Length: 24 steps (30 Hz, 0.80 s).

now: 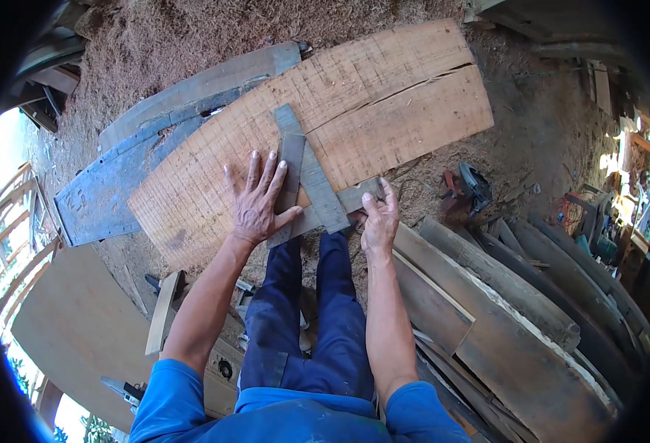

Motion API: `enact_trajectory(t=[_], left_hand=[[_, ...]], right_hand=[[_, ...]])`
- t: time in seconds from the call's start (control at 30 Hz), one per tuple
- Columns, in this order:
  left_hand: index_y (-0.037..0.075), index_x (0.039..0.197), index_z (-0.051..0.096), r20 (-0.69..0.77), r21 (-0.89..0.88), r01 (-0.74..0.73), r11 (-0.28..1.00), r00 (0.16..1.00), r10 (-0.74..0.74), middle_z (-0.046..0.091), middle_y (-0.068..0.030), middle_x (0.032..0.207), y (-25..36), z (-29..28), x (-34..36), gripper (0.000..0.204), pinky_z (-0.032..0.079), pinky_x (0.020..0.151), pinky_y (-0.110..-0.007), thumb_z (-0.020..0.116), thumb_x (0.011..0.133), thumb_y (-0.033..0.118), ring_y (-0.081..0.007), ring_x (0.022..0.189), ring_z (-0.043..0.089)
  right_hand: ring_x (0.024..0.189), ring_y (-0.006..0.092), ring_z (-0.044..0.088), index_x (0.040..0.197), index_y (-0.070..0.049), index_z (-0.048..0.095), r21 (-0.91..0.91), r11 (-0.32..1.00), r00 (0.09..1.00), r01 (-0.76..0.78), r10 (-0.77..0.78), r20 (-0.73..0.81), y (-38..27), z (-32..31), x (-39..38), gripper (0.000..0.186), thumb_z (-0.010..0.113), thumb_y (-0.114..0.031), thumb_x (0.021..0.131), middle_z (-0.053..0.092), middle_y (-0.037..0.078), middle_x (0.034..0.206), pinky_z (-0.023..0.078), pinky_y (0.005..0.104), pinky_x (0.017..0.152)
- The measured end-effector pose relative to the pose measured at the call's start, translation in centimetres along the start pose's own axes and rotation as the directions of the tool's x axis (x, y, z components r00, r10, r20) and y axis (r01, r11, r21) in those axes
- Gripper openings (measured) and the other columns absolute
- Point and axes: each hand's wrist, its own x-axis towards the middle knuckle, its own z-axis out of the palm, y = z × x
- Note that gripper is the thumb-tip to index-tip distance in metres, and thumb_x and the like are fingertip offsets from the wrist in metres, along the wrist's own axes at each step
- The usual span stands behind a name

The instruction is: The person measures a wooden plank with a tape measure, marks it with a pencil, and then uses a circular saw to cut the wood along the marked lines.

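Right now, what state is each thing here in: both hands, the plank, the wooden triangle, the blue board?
Left hand: open, palm down, fingers spread over plank and triangle.
Right hand: closed on one end of the triangle.
Plank: split by a long crack from one end.
Wooden triangle: lying across the plank's near edge.
Blue board: worn, partly covered by the plank.
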Motion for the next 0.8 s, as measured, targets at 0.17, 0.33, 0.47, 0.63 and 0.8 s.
enact_trajectory(t=[0.17,0.33,0.47,0.63,0.8], left_hand=[[0.015,0.154,0.039,-0.054,0.039,0.032,0.999,0.998,-0.03,0.03,-0.0107,0.163,1.1,0.5,1.0,0.094,-0.006,0.114,-0.072,0.06,0.081,0.072,-0.0357,0.154,0.013],[0.017,0.153,0.041,-0.059,0.038,0.044,0.998,0.997,-0.042,0.031,-0.0089,0.163,1.2,0.9,1.2,0.092,-0.007,0.112,-0.073,0.059,0.081,0.072,-0.0351,0.154,0.013],[0.017,0.152,0.043,-0.079,0.043,0.043,0.998,0.996,-0.04,0.032,-0.0083,0.163,1.5,0.9,1.4,0.091,-0.007,0.112,-0.074,0.061,0.08,0.071,-0.0347,0.154,0.014],[0.017,0.151,0.044,-0.088,0.025,0.045,0.999,0.995,-0.042,0.032,-0.0084,0.163,1.3,0.9,1.5,0.09,-0.007,0.112,-0.074,0.062,0.08,0.069,-0.0342,0.154,0.015],[0.016,0.151,0.044,-0.089,0.014,0.037,0.999,0.995,-0.035,0.033,-0.0082,0.163,1.4,1.0,1.7,0.091,-0.008,0.111,-0.074,0.062,0.08,0.069,-0.0342,0.154,0.015]], right_hand=[[0.088,0.0205,0.07,0.148,-0.005,0.038,0.008,0.999,0.999,0.054,-0.054,-0.004,-0.5,-0.3,0.9,0.057,0.06,-0.004,0.096,0.068,0.013,0.112,0.062,0.036,0.07],[0.108,0.0175,0.062,0.145,-0.003,0.044,0.017,0.999,0.999,0.045,-0.045,-0.018,-0.9,-0.1,0.9,0.051,0.054,0.004,0.095,0.064,0.013,0.123,0.051,0.034,0.096],[0.112,0.0172,0.06,0.144,-0.003,0.045,0.012,0.999,0.999,0.048,-0.048,-0.005,-0.6,-0.7,1.5,0.051,0.054,0.005,0.095,0.063,0.013,0.125,0.047,0.0336,0.1],[0.092,0.0174,0.069,0.147,-0.006,0.039,-0.102,0.985,0.99,0.138,-0.136,0.019,0.2,-0.9,1.8,0.053,0.057,-0.004,0.097,0.066,0.013,0.116,0.061,0.0324,0.072],[0.094,0.0175,0.068,0.148,-0.006,0.039,-0.073,0.992,0.995,0.101,-0.1,0.009,-0.1,-1.2,1.8,0.055,0.058,-0.004,0.096,0.066,0.013,0.116,0.06,0.0325,0.075]])
